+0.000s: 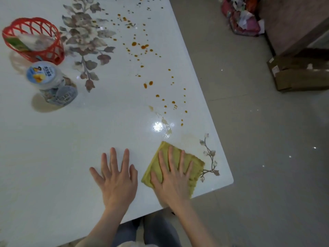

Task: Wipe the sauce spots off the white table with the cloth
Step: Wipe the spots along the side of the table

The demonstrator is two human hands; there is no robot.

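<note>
A folded yellow cloth (195, 165) lies flat near the front right corner of the white table (71, 143). My right hand (171, 177) presses on it with straight, spread fingers. My left hand (116, 177) rests flat on the bare table just left of the cloth, fingers spread. Orange-brown sauce spots (147, 83) run in a scattered band from the far middle of the table down towards the cloth. A wet, smeared streak (164, 122) lies just beyond the cloth.
A red plastic basket (33, 39) stands at the far left, and a jar with a white lid (47, 81) in front of it. Printed leaf patterns decorate the tabletop. The table's right edge (204, 98) runs diagonally; cardboard boxes (299, 73) sit on the floor.
</note>
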